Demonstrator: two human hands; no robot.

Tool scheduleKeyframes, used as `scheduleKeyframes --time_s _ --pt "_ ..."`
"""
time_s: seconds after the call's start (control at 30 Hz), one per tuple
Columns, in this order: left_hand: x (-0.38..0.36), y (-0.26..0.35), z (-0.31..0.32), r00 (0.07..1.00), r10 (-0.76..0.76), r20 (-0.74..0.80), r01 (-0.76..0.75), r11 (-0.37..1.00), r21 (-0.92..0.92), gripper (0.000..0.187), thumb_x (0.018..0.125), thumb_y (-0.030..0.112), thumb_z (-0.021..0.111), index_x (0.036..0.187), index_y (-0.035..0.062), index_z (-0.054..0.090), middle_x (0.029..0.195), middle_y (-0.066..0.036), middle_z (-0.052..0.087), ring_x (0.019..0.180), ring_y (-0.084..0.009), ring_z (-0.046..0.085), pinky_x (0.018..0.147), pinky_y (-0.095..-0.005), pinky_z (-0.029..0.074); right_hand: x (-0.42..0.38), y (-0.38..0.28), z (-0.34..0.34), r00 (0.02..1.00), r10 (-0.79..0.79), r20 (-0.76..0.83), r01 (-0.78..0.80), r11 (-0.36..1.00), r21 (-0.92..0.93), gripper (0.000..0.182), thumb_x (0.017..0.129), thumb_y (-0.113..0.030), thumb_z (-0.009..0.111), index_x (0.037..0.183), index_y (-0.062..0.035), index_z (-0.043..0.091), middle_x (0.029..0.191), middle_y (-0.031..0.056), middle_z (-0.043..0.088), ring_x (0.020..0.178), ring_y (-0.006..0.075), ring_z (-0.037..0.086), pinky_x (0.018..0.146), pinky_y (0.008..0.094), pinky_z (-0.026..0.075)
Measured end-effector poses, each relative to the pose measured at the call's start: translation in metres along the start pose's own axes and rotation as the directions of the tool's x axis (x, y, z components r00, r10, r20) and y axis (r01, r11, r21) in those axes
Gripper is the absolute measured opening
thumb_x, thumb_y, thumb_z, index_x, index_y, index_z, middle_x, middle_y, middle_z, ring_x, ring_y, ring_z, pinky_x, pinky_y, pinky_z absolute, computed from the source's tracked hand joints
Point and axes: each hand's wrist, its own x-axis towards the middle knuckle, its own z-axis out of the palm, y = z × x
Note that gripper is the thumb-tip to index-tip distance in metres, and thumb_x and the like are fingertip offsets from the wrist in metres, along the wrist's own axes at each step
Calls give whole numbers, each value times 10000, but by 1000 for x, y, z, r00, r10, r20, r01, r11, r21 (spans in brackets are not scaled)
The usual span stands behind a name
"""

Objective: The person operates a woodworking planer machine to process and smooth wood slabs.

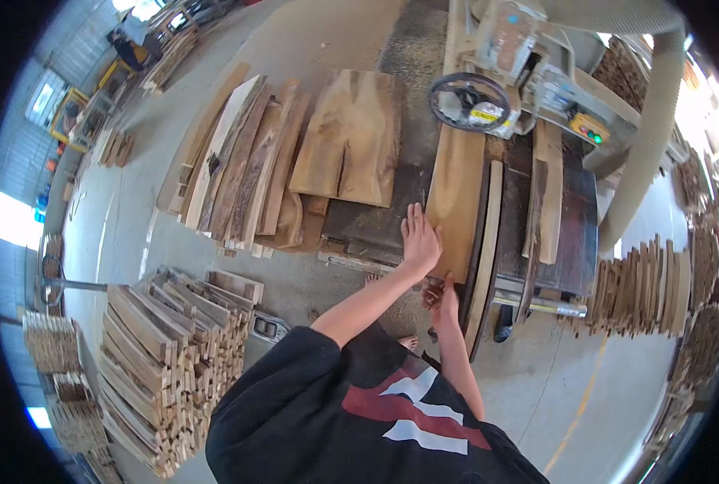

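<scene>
A long wooden board (458,194) lies on the dark saw table (416,169), its far part under the machine with the black handwheel (470,102). Flat against the board's left edge rests my left hand (420,240), fingers stretched forward. At the near end of the same board is my right hand (441,298), thumb on top and the other fingers curled beneath the end. Just right of the board runs a narrow strip of wood (485,242).
A wide slab (351,133) and several rough boards (250,161) lie to the left. Bark-edged strips (546,194) are on the table's right side. Stacked lumber (174,355) stands at lower left, another stack (637,290) at right. A thick hose (650,137) hangs beside the machine.
</scene>
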Motion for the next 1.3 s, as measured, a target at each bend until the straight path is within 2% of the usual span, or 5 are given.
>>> scheduleKeyframes --time_s 0.67,0.8,0.87,1.1,1.3 --pt "211 -74 -28 950 119 -289 -242 864 -441 467 862 156 687 1294 6 589 1377 -343 478 1311 -523 444 1116 -549 379 165 -161 134 957 -164 -240 122 976 -182 467 1045 -549 451 882 -127 568 724 17 636 564 134 550 450 286 379" --pt "191 -188 -112 982 -188 -7 168 893 -418 497 913 216 656 1348 7 539 1404 -337 460 1297 -517 450 1084 -552 404 197 -178 162 938 -245 -244 222 968 -119 465 1042 -554 452 829 -151 547 724 17 659 555 134 570 441 275 381" --pt "180 -236 -124 931 -155 -331 245 936 251 561 968 334 616 1437 54 490 1419 -326 442 1274 -491 483 1047 -552 431 217 -188 175 907 -282 -312 255 959 -125 445 1021 -572 482 818 -184 556 777 -7 688 594 121 582 454 238 381" --pt "160 -263 -155 949 -316 10 313 945 99 690 970 457 598 1482 24 440 1388 -306 442 1260 -478 461 1049 -535 410 241 -228 187 979 -103 -176 115 991 61 392 1029 -504 521 839 -166 574 847 20 720 640 127 627 460 240 412" --pt "91 -200 -116 919 -378 -117 361 922 -141 576 977 416 605 1382 9 559 1382 -349 443 1255 -490 469 1014 -554 425 194 -148 165 817 -576 -34 559 804 -202 275 1024 -291 613 941 -29 634 896 97 692 802 178 672 641 300 522"
